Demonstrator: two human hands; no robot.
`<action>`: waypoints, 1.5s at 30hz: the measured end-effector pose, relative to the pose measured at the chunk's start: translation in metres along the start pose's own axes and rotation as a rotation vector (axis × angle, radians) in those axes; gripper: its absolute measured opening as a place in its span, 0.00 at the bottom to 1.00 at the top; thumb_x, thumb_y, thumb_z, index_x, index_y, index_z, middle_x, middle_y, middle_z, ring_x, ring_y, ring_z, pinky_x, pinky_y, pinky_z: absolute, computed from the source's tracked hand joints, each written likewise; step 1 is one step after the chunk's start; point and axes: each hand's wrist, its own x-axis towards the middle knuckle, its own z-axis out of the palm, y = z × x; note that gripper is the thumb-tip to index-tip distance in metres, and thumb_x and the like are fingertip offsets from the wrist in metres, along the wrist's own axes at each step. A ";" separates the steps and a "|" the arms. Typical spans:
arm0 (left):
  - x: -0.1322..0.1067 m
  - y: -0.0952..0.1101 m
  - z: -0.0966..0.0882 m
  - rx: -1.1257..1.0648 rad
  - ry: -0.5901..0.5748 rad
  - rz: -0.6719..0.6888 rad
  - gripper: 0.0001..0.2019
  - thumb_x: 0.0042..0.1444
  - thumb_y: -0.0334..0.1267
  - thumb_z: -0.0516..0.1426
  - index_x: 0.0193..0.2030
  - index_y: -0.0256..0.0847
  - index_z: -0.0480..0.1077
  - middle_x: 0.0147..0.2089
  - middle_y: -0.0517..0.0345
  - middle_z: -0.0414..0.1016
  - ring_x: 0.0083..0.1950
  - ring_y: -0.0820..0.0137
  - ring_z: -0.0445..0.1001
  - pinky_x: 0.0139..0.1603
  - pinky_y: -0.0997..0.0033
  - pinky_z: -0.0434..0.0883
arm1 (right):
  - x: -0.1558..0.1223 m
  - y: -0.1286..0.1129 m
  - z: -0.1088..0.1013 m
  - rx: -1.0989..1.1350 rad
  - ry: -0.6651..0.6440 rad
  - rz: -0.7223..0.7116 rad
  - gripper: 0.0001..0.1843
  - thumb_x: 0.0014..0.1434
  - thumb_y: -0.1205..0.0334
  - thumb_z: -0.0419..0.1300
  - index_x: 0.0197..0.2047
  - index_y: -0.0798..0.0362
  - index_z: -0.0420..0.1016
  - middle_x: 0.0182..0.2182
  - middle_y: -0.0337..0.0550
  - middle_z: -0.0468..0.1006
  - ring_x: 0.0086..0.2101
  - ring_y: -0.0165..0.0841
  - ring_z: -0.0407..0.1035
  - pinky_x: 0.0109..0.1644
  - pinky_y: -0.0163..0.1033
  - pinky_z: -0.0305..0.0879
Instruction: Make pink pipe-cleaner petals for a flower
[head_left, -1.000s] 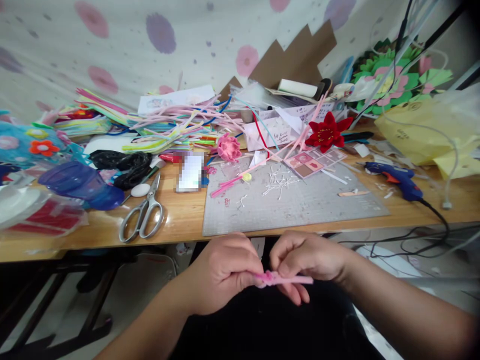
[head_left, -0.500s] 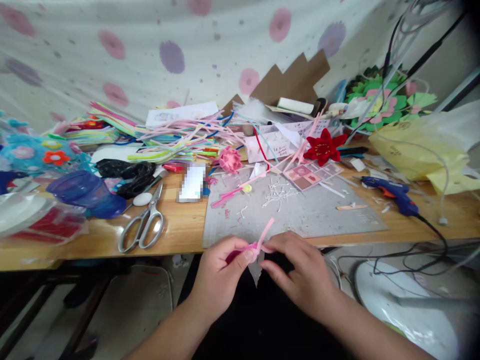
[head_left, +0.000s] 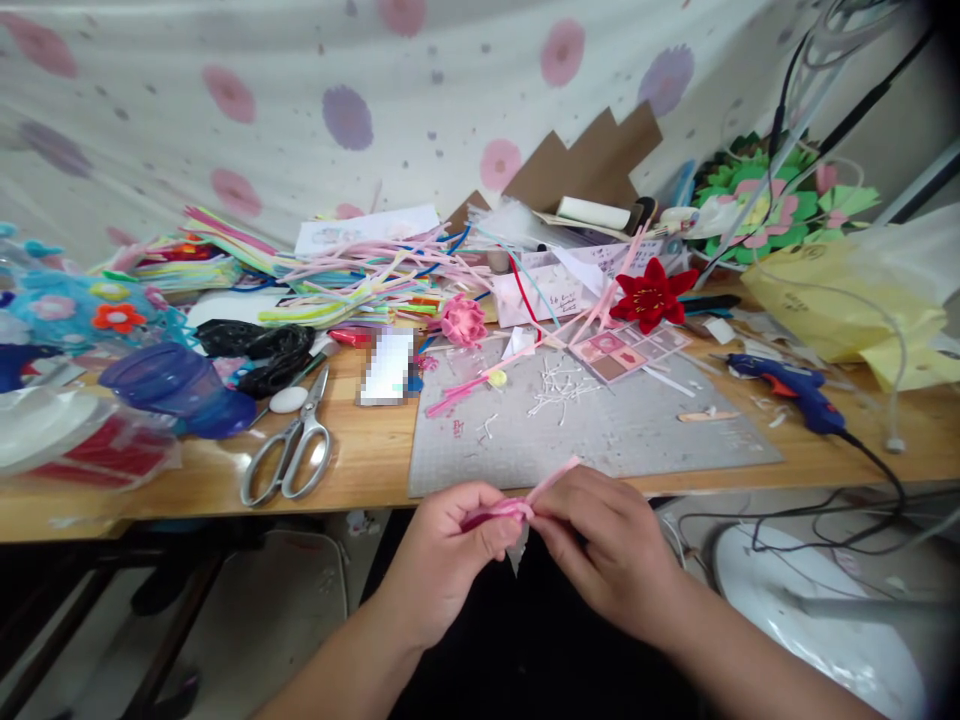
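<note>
The left hand (head_left: 442, 560) grips a pink piece (head_left: 496, 513) between thumb and bent fingers, probably to steady it so that the other hand can work its end. The right hand (head_left: 607, 540) pinches with thumb and forefinger at that end, seemingly for fine control over the thin strip. Both are held low, just off the near edge of the table (head_left: 375, 440), perhaps to have room clear of the clutter.

Beyond them lies the mat (head_left: 637, 435), likely there to guard the wood. Scissors (head_left: 301, 425) lie ahead of the left hand and off to its left, handles toward the person, which would suit an easy pick-up. The glue gun (head_left: 799, 390) lies well out to the right of the right hand.

The pink piece sits between the hands, touching both; one end slants up beside the right hand's knuckles.
</note>
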 end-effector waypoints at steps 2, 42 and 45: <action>0.000 0.002 0.001 0.056 0.028 0.019 0.08 0.54 0.39 0.60 0.28 0.38 0.71 0.25 0.64 0.68 0.29 0.75 0.63 0.32 0.76 0.61 | -0.003 -0.001 0.003 -0.014 0.018 0.023 0.06 0.60 0.73 0.56 0.39 0.55 0.72 0.30 0.43 0.76 0.30 0.31 0.68 0.33 0.36 0.64; 0.003 0.005 0.005 -0.119 -0.110 -0.116 0.12 0.53 0.41 0.61 0.27 0.35 0.68 0.23 0.63 0.66 0.24 0.80 0.57 0.25 0.77 0.52 | -0.006 -0.006 0.004 0.215 0.011 0.310 0.06 0.57 0.72 0.57 0.32 0.55 0.75 0.24 0.39 0.73 0.25 0.28 0.66 0.29 0.33 0.62; 0.003 0.004 0.005 -0.117 -0.090 -0.102 0.12 0.54 0.41 0.61 0.26 0.35 0.67 0.22 0.65 0.64 0.23 0.80 0.54 0.24 0.77 0.51 | -0.007 -0.007 0.002 0.095 0.016 0.185 0.07 0.58 0.73 0.56 0.36 0.56 0.75 0.27 0.41 0.73 0.27 0.28 0.66 0.30 0.33 0.61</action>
